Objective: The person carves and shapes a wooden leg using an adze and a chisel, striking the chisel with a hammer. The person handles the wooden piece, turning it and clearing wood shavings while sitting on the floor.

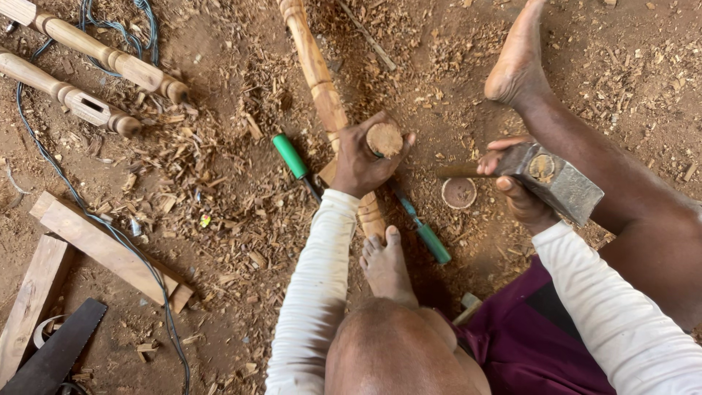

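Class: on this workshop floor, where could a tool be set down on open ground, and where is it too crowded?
Open dirt lies beyond the raised foot at upper right, and between the planks and the left sleeve. It is crowded around the turned leg, the chisels and both hands.

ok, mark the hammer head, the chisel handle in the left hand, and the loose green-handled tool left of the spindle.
hammer head point(559, 183), head view, on its grey steel side.
chisel handle point(385, 139), head view, on its round wooden butt end.
green-handled tool point(290, 155), head view, mid-handle.
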